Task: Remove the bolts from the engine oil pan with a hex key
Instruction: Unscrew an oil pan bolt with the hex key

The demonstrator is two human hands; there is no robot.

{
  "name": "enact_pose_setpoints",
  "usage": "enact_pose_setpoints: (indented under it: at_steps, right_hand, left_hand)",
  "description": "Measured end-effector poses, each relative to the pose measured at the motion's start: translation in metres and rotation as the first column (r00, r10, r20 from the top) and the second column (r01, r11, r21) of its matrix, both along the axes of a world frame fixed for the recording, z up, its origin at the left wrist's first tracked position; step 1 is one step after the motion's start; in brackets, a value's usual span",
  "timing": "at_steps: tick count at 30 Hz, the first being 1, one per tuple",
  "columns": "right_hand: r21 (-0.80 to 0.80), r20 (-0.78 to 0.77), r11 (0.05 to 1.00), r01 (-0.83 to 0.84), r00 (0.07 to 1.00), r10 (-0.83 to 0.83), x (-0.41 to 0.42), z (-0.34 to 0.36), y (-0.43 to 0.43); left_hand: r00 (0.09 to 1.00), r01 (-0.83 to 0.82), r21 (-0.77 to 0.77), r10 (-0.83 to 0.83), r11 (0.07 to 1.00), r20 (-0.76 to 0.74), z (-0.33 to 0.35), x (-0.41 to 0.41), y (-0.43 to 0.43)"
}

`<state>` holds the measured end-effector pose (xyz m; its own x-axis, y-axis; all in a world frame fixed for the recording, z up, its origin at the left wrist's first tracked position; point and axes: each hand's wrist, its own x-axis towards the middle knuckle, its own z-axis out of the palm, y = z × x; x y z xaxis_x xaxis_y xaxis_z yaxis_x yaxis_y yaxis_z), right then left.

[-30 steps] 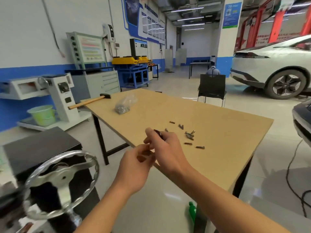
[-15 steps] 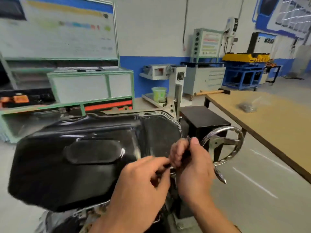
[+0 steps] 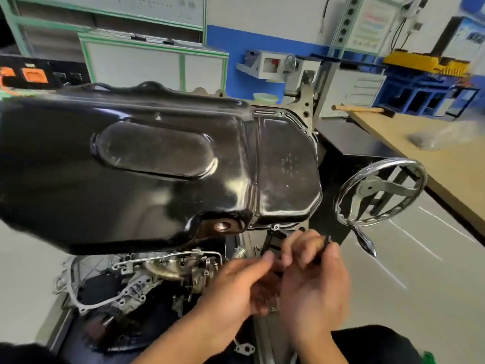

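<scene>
The glossy black oil pan (image 3: 147,164) fills the left and middle of the head view, bolted on an upturned engine. A bolt head (image 3: 275,227) shows on the pan's near flange. Just below that flange, my right hand (image 3: 312,279) grips a thin dark hex key (image 3: 326,243) between thumb and fingers. My left hand (image 3: 236,282) sits beside it with fingers curled toward the key's lower part; what it holds is hidden.
A chrome handwheel (image 3: 378,195) of the engine stand sits right of my hands. A wooden table (image 3: 446,164) at the right carries a hammer (image 3: 364,109) and a plastic bag (image 3: 430,139). Engine parts and brackets (image 3: 147,274) lie under the pan.
The view swung from the table with loose bolts to the oil pan. Both hands, still together on the key, dropped to the pan's near flange.
</scene>
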<state>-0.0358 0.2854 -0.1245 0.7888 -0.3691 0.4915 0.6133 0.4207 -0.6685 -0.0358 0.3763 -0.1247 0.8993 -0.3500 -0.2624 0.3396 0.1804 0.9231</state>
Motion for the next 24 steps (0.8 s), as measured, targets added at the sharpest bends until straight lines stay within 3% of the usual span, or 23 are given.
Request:
enact_pose_setpoints:
  at_steps: [2, 8, 12, 20, 24]
  right_hand:
    - [-0.007, 0.031, 1.0, 0.03, 0.999, -0.03, 0.005, 0.0, -0.013]
    - [0.024, 0.065, 0.997, 0.073, 0.995, -0.075, 0.008, -0.012, -0.023]
    - [-0.071, 0.033, 0.981, 0.181, 0.983, -0.179, 0.013, -0.013, -0.019]
    - [-0.139, 0.05, 0.96, 0.244, 0.97, -0.239, 0.019, -0.015, -0.019]
    - [-0.262, 0.088, 0.899, 0.35, 0.937, -0.339, 0.015, -0.015, -0.016]
  left_hand:
    - [0.99, -0.007, -0.109, -0.008, 0.994, -0.14, -0.005, 0.012, -0.014]
    - [0.975, 0.086, -0.347, -0.15, 0.934, -0.163, -0.01, 0.023, -0.03]
    - [0.973, 0.04, -0.352, -0.116, 0.935, -0.198, -0.012, 0.031, -0.037]
    - [0.972, -0.011, -0.334, -0.068, 0.942, -0.223, -0.018, 0.04, -0.042]
    - [0.965, -0.007, -0.37, -0.091, 0.929, -0.247, -0.021, 0.041, -0.04]
